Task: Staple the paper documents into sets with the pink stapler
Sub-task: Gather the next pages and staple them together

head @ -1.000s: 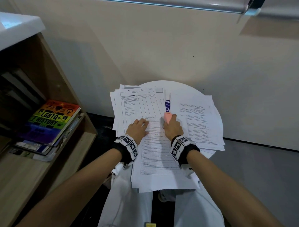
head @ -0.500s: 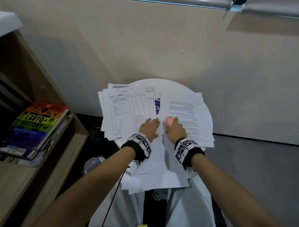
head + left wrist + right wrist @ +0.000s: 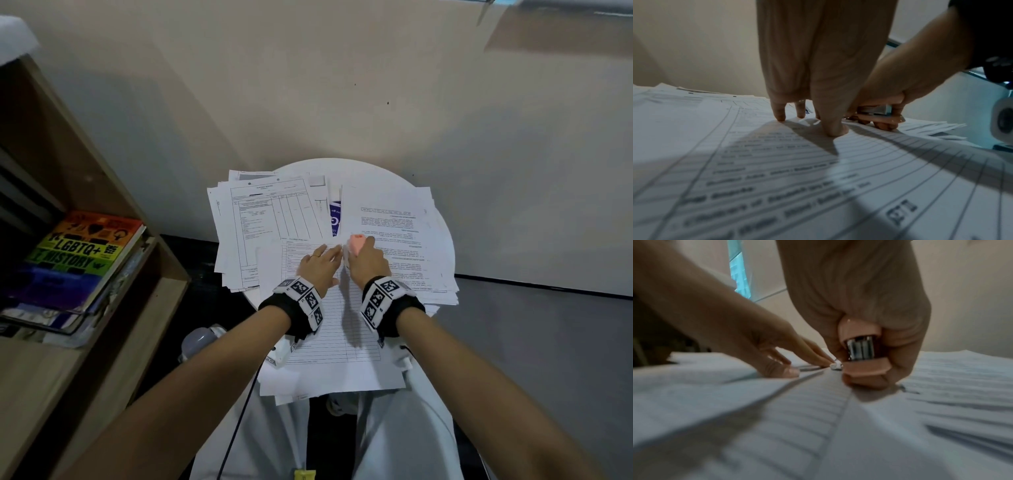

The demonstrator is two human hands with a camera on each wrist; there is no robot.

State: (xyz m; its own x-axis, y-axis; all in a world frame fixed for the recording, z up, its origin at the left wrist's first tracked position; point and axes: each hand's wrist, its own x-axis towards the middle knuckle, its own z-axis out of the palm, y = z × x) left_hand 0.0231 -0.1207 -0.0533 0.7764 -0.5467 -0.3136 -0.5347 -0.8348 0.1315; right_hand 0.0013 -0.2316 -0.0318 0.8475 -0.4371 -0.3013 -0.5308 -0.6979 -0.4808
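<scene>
Paper set (image 3: 329,308) lies nearest you on the round white table (image 3: 370,171), its near edge overhanging your lap. Your left hand (image 3: 320,263) rests flat on its top sheet, fingers straight and spread a little, fingertips (image 3: 780,116) pressed down near the far edge. That placement reads as a hold-down: it keeps the sheets squared and stops them sliding while the tool bites.

Your right hand (image 3: 366,262) is curled round the pink stapler (image 3: 356,243), with the thumb on one side and the fingers wrapped under. The right wrist view shows the stapler's rear end (image 3: 861,353) facing the camera, its metal channel visible, so its mouth points away from you toward the far right corner of the set. Whether the corner is fully inside the mouth cannot be told; the hand covers it.

The two hands sit just beside each other, nearly touching, with the stapler directly right of your left fingertips.

Other paper stacks lie beyond, one to the left (image 3: 260,219) and one to the right (image 3: 397,226).
</scene>
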